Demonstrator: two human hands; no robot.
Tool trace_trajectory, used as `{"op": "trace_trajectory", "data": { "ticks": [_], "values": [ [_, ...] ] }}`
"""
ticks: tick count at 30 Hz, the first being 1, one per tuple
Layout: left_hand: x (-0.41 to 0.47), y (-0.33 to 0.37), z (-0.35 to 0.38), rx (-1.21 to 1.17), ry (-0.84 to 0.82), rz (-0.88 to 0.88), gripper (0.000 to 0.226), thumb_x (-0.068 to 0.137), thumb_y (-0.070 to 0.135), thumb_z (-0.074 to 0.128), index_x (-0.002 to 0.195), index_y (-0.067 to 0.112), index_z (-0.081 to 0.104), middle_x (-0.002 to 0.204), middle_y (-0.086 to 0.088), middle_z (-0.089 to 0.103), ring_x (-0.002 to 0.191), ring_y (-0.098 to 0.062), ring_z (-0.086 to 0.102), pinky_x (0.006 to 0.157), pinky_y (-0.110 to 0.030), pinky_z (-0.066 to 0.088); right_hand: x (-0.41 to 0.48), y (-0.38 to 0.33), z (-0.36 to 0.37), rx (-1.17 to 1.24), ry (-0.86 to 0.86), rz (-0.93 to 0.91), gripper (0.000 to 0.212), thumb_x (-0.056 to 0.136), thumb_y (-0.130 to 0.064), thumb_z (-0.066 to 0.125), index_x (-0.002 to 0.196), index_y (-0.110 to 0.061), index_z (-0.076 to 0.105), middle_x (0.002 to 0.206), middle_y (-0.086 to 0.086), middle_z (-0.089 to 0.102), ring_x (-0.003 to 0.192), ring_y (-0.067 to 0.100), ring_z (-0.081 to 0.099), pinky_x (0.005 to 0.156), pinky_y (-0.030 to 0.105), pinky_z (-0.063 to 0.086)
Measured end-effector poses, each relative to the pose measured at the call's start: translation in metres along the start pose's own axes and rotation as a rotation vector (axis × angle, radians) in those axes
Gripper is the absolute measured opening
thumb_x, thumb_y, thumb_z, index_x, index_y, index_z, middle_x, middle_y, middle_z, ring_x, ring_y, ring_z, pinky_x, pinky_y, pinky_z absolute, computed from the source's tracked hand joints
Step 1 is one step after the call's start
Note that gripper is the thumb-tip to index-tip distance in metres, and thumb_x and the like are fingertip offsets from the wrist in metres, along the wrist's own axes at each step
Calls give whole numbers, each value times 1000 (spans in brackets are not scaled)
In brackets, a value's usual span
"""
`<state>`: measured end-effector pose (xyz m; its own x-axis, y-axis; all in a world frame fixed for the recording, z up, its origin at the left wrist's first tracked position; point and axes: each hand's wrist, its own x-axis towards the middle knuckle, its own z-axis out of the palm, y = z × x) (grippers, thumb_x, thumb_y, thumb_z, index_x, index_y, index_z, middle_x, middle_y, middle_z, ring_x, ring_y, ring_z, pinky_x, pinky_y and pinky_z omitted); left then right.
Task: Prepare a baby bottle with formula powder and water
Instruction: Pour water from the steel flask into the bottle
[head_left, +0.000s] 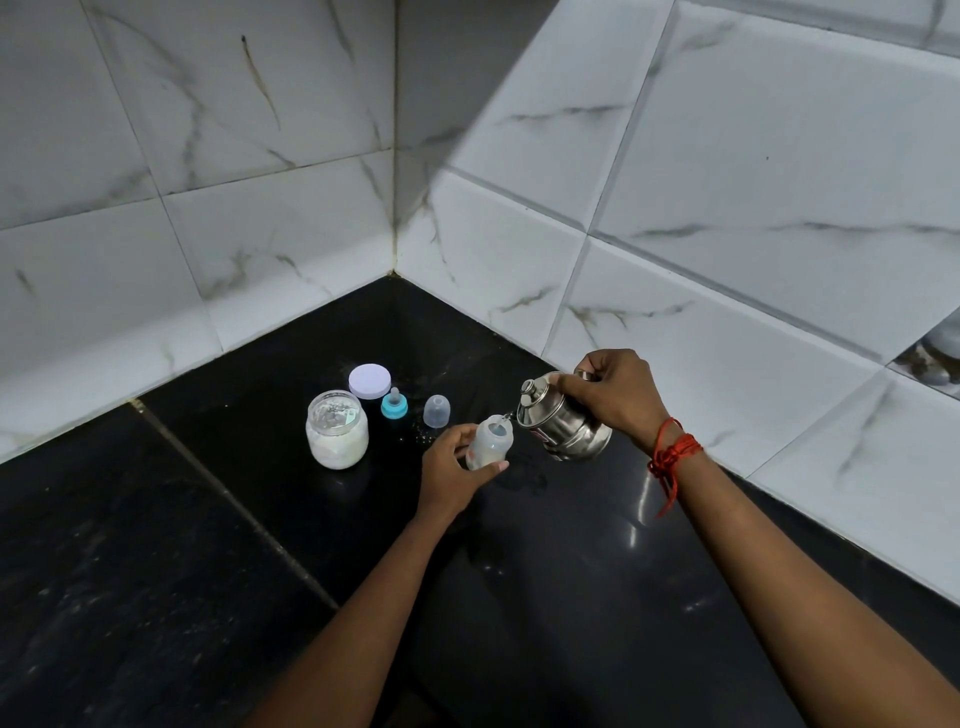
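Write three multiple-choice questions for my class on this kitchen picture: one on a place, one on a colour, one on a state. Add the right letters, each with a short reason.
1. Where does the round white lid lie?
A. on the black stone counter, behind the glass jar of white powder
B. on the jar
C. on the floor

2. What colour is the screw ring round the bottle teat?
A. red
B. teal
C. yellow

3. How is the small steel spouted pot placed?
A. upright on the counter
B. tilted, spout at the mouth of the small translucent baby bottle
C. upside down by the wall

Answers:
1 A: the lid lies flat near the wall and the jar stands open.
2 B: the ring shows teal, beside the clear dome cap.
3 B: the right hand tips the pot while the left hand holds the bottle.
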<state>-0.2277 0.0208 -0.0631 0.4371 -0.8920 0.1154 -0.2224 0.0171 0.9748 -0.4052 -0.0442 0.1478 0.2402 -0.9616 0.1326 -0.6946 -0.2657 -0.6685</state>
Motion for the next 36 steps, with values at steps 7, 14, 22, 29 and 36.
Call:
{"op": "trace_trajectory", "data": {
  "ticks": [7, 14, 22, 29, 36],
  "values": [
    [-4, -1, 1, 8, -9, -8, 59, 64, 24, 99, 115, 16, 71, 111, 8, 73, 102, -3, 69, 87, -22, 58, 1, 2, -1, 9, 20, 13, 37, 79, -34, 83, 64, -5, 66, 63, 7, 69, 55, 10, 59, 54, 21, 46],
    [-6, -1, -4, 43, 1, -9, 61, 63, 26, 99, 116, 18, 71, 113, 6, 71, 102, -9, 68, 89, -24, 58, 2, 4, -1, 13, 25, 27, 37, 79, -33, 82, 64, -4, 66, 65, 10, 70, 58, 13, 59, 58, 25, 47],
    [-3, 5, -14, 100, 19, 28, 55, 65, 26, 98, 113, 20, 73, 110, 12, 70, 101, -8, 66, 87, -21, 54, -1, 6, 0, 25, 16, 32, 38, 80, -32, 83, 63, -3, 64, 59, 6, 65, 56, 12, 56, 56, 25, 45],
    [3, 6, -15, 79, 61, 49, 55, 63, 25, 98, 112, 21, 73, 110, 14, 72, 104, -7, 67, 89, -24, 55, -4, 5, 0, 36, 4, 28, 36, 80, -32, 83, 63, -8, 63, 58, 1, 62, 52, 8, 54, 47, 11, 40],
    [1, 3, -2, 9, 15, 23, 57, 67, 27, 95, 118, 20, 72, 112, 9, 75, 103, -7, 71, 90, -28, 59, -3, 0, 1, 35, 8, 26, 36, 80, -32, 83, 59, -11, 62, 57, 0, 62, 51, 6, 54, 47, 12, 40]
  ]
}}
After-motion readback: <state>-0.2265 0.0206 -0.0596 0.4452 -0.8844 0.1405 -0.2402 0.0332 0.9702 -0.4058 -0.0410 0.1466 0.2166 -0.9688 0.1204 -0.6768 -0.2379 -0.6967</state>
